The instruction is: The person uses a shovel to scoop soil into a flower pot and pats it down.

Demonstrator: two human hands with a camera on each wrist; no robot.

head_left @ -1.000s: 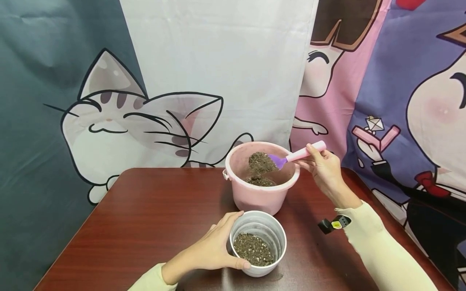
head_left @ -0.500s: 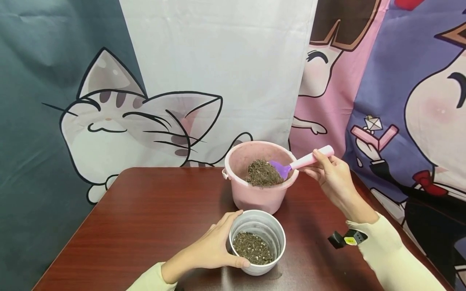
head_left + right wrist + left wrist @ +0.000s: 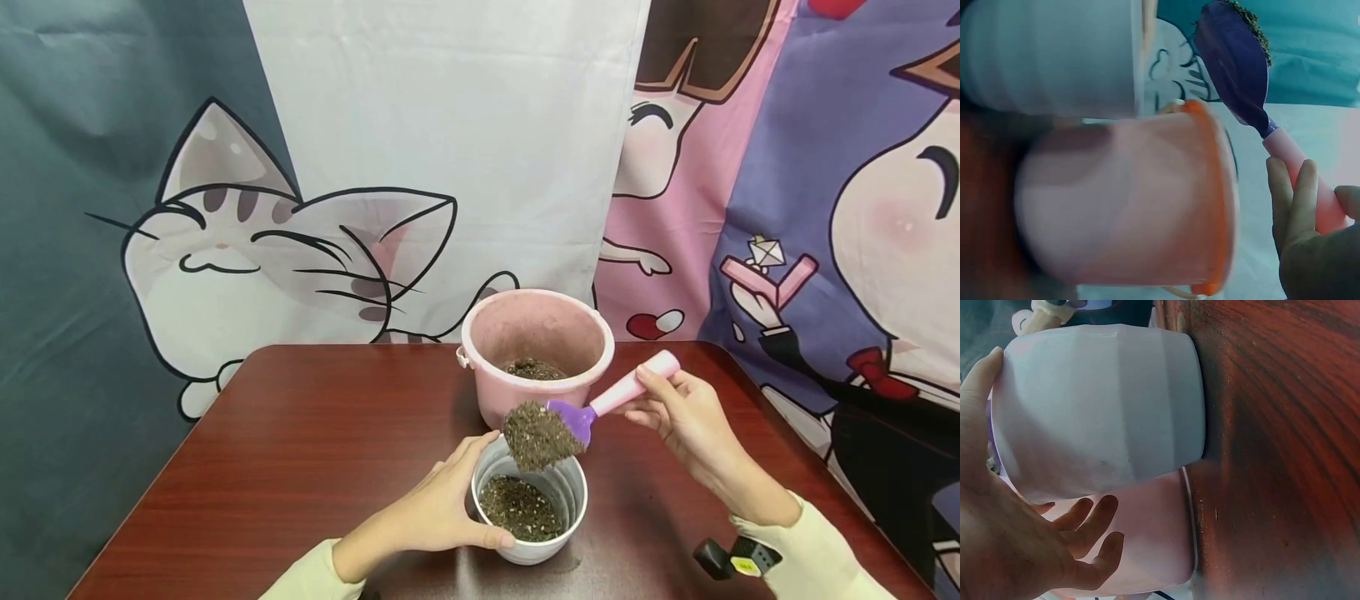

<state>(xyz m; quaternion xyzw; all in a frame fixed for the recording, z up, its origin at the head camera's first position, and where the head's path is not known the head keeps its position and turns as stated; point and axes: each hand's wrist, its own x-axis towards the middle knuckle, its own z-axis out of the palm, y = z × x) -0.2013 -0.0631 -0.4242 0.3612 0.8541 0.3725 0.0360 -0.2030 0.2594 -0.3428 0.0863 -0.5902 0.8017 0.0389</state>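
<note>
My right hand (image 3: 693, 425) pinches the pink handle of a small trowel (image 3: 572, 421) with a purple blade. Dark soil (image 3: 538, 435) heaps on the blade, which hangs over the far rim of a white pot (image 3: 551, 546). The pot stands on the table with a layer of soil (image 3: 519, 507) in its bottom. With thumb and forefinger spread round the pot's rim, my left hand (image 3: 435, 504) holds its left side. In the left wrist view the other fingers (image 3: 1100, 515) bend loosely beside the pot wall. The right wrist view shows the trowel's underside (image 3: 1235, 62).
Just behind the pot stands a pink bucket (image 3: 517, 404) with some soil at its bottom. Both are on a reddish-brown wooden table (image 3: 315, 433). A cartoon-printed cloth (image 3: 450, 125) hangs beyond the table's far edge.
The soil-laden trowel has come out of the pink bucket, toward me and down, to above the white pot. My left hand and the pot have stayed in place.
</note>
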